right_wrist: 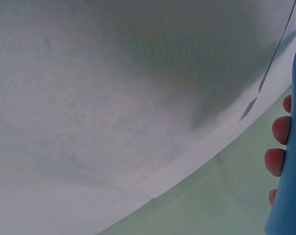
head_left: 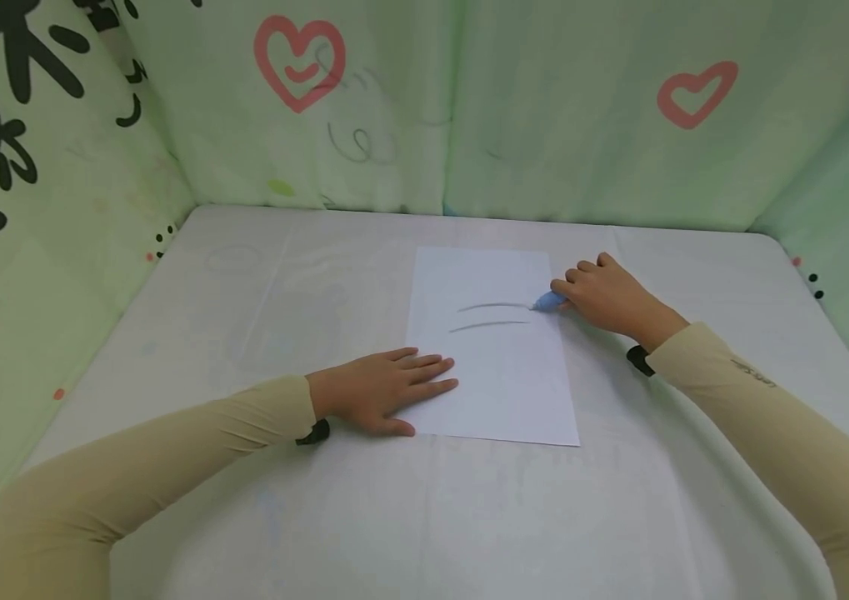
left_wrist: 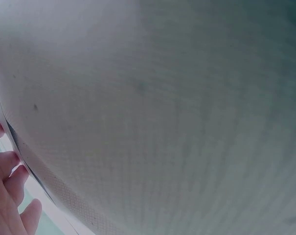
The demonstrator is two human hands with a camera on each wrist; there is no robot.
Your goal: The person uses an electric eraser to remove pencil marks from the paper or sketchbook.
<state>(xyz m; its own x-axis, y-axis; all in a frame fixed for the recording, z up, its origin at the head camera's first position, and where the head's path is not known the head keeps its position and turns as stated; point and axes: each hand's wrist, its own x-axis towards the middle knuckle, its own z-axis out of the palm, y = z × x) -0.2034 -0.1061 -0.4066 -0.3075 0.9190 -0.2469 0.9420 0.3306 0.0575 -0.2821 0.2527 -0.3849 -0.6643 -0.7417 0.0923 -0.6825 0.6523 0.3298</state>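
Observation:
A white sheet of paper (head_left: 491, 383) lies on the table, with two thin, slightly curved grey lines across its upper half. My left hand (head_left: 387, 390) rests on the sheet's left edge with fingers spread. In the left wrist view, the fingers (left_wrist: 15, 183) of that hand show at the lower left. My right hand (head_left: 607, 296) grips a thick blue pen-like tube (head_left: 548, 302) with a tapered nozzle, at the paper's right edge. Its tip meets the right end of the upper line. In the right wrist view, fingertips wrap the blue tube (right_wrist: 290, 166).
A white cloth (head_left: 304, 283) covers the table. Pale green curtains (head_left: 514, 108) with red hearts and black characters enclose the back and both sides. Dark wrist cameras (head_left: 313, 432) sit under both cuffs, close over the cloth.

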